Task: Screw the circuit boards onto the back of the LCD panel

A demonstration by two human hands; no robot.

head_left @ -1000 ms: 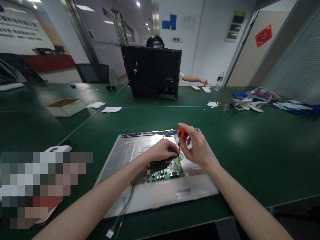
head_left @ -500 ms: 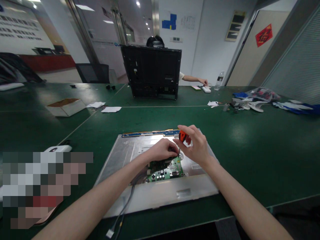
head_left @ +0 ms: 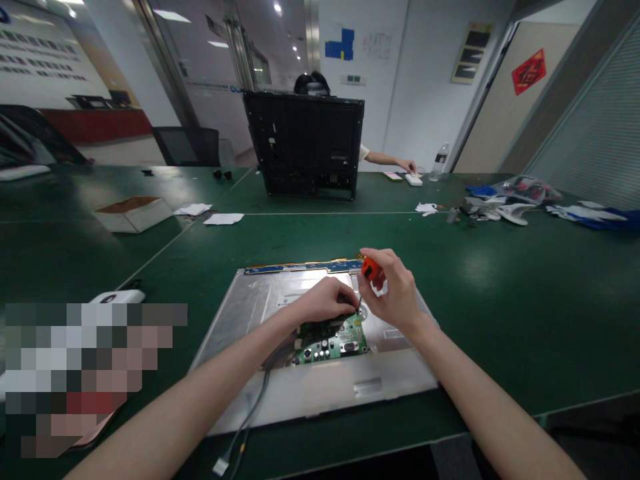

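Head view, centre of frame: you are working a screw on green circuit board (head_left: 333, 341), which is sitting on bare metal back of monitor panel (head_left: 300, 390) lying flat on green table (head_left: 500, 300). Your right hand (head_left: 395, 293) is pinching orange-handled screwdriver (head_left: 371, 270) in curled fingers, tip angled down at board's upper right corner. Your left hand (head_left: 323, 300) is resting curled on board's top edge beside tip; cannot tell what its fingers are gripping. Next move likely needing tip seated square. Upper left of frame: open cardboard box (head_left: 133, 213), contents not showing.
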